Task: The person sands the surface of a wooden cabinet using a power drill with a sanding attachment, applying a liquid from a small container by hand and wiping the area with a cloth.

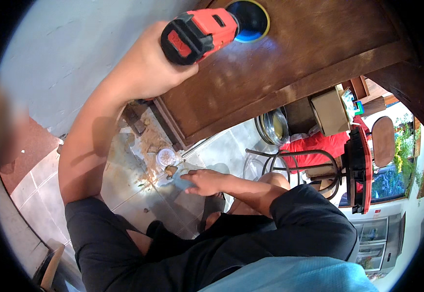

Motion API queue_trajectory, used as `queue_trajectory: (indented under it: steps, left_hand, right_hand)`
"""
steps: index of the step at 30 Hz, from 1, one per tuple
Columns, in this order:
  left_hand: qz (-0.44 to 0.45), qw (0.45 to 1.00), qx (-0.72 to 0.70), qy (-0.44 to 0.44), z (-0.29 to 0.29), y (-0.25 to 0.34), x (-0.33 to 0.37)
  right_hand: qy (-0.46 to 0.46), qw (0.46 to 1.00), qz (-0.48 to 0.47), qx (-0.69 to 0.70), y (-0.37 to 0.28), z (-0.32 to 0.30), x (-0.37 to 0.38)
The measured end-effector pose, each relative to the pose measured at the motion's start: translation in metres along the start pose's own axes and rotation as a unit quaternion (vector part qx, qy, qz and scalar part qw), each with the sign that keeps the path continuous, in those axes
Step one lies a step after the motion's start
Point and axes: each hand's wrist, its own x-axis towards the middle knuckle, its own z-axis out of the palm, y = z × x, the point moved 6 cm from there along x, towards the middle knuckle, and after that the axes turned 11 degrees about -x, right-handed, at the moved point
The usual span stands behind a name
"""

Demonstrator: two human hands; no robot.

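A red and black cordless drill [212,30] is in my left hand [156,68], whose fingers are wrapped around its grip. On the front of the drill is a round dark disc [252,22] with a yellow rim. The disc is at the brown wooden panel [270,63], with bluish light showing beside it. Lower down, my right hand [204,182] hovers above the tiled floor with its fingers stretched out and apart. Just beyond those fingertips lies a pale blue piece [182,180] that I cannot make out clearly. Beside it stands a small white round container [165,158].
Debris and dust [146,182] lie on the floor tiles. At right are a metal-framed chair [294,155], a cardboard box [329,112], red fabric [314,146] and a black-and-red case [359,170]. A pale wall [75,53] rises at left, near a blurred shape.
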Motion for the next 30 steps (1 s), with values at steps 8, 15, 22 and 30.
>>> queue_trajectory:
  steps: [8,15,22,30]
  left_hand:
    - [-0.057,0.996,-0.001,-0.068,0.015,0.011,-0.002]
    - [-0.081,0.991,-0.018,-0.103,0.020,0.017,0.003]
    - [-0.078,0.992,-0.056,-0.078,0.028,0.019,-0.005]
    - [-0.017,0.995,-0.087,-0.047,0.048,0.057,-0.007]
  right_hand:
    - [0.019,1.000,-0.017,0.002,0.002,0.001,-0.001]
    - [0.027,0.999,-0.028,-0.013,0.000,0.000,-0.001]
    - [0.024,0.999,-0.023,-0.018,-0.002,0.000,-0.002]
    - [0.019,0.999,-0.021,-0.025,-0.003,-0.001,-0.003]
